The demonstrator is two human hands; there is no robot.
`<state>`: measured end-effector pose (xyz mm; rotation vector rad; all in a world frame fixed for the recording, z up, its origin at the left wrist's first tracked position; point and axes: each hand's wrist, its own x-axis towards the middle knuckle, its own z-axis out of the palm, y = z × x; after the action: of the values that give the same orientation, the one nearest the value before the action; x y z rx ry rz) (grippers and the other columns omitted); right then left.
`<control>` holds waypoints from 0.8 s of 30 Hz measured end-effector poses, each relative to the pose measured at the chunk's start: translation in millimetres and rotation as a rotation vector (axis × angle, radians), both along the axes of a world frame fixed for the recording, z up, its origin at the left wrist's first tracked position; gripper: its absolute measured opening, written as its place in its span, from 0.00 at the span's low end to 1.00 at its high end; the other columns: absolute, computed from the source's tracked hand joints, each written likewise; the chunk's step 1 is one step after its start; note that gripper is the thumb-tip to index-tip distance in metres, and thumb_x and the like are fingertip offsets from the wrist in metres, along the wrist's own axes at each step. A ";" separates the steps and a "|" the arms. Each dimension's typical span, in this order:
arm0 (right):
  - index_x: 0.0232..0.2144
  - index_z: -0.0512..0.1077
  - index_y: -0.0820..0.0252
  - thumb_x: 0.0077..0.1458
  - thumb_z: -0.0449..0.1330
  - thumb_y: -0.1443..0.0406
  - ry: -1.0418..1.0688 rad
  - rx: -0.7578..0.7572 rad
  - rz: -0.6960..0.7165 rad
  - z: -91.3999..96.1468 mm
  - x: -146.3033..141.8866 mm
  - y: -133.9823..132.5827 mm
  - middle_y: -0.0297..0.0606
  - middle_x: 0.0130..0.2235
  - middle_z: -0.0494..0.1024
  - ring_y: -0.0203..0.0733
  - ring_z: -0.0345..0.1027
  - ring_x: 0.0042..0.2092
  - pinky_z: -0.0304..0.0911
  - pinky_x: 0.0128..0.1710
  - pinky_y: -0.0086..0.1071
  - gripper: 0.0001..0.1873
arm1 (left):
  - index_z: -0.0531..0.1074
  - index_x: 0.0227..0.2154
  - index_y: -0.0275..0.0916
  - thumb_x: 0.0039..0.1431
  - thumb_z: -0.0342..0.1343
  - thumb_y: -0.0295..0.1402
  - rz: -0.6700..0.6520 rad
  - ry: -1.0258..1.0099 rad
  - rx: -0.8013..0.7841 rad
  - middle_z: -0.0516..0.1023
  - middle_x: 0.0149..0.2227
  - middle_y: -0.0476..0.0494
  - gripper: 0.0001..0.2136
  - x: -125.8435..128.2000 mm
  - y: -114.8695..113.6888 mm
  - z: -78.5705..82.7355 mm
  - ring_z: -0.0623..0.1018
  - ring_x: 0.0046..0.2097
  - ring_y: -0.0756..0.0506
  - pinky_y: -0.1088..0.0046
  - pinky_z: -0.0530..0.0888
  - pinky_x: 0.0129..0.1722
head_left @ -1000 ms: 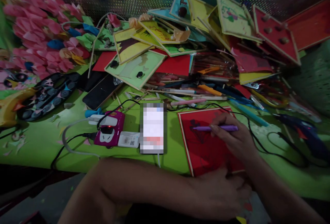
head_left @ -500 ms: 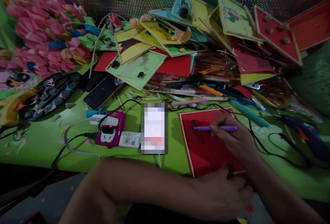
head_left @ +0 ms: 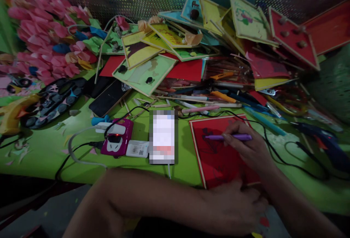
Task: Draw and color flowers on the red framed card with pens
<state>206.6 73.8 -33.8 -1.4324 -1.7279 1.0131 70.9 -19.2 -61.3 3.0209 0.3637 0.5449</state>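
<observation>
Pinched in the fingers of my right hand (head_left: 243, 141) is a purple marker (head_left: 236, 136), held nearly level. Its tip meets dark drawn lines on a red card (head_left: 201, 161) edged with pale wooden sticks. The card lies flat on the green tabletop. My left forearm crosses in front of me, and my left hand (head_left: 235, 203) rests against the card's near edge. Its fingers are curled; whatever may be in them is hidden. Left of the card lies a phone with a lit, blurred screen (head_left: 163, 135).
A pink power adapter (head_left: 117, 137) with cables sits left of the phone. Behind are stick-framed pictures (head_left: 146, 72) and loose pens. Pink paper flowers (head_left: 46, 26) fill the back left. A blue glue gun (head_left: 325, 143) lies right; a yellow one (head_left: 13, 115) lies left.
</observation>
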 end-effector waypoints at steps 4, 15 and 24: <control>0.32 0.74 0.51 0.64 0.64 0.52 -0.008 -0.008 -0.008 0.9 0.1 -0.5 0.34 0.27 0.75 0.44 0.68 0.29 0.62 0.30 0.37 0.13 | 0.83 0.49 0.48 0.67 0.49 0.31 -0.003 0.002 0.009 0.78 0.58 0.38 0.18 0.2 -0.1 -0.6 0.75 0.57 0.39 0.65 0.68 0.39; 0.31 0.74 0.52 0.64 0.65 0.52 -0.006 0.014 -0.002 1.8 -2.3 0.9 0.32 0.27 0.75 0.42 0.67 0.28 0.62 0.30 0.36 0.14 | 0.83 0.47 0.48 0.66 0.52 0.33 0.005 -0.009 0.021 0.77 0.58 0.37 0.15 -0.3 -1.0 -0.3 0.75 0.56 0.38 0.64 0.69 0.39; 0.31 0.74 0.51 0.64 0.65 0.53 0.036 0.024 -0.030 -0.4 2.8 1.1 0.31 0.26 0.75 0.41 0.67 0.27 0.61 0.29 0.35 0.13 | 0.83 0.48 0.49 0.66 0.51 0.32 -0.014 -0.003 -0.010 0.79 0.58 0.40 0.17 0.7 0.1 -0.6 0.76 0.58 0.39 0.62 0.72 0.44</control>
<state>209.4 74.9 -34.2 -1.4125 -1.6825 0.9931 71.6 -19.1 -61.9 3.0103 0.3439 0.5443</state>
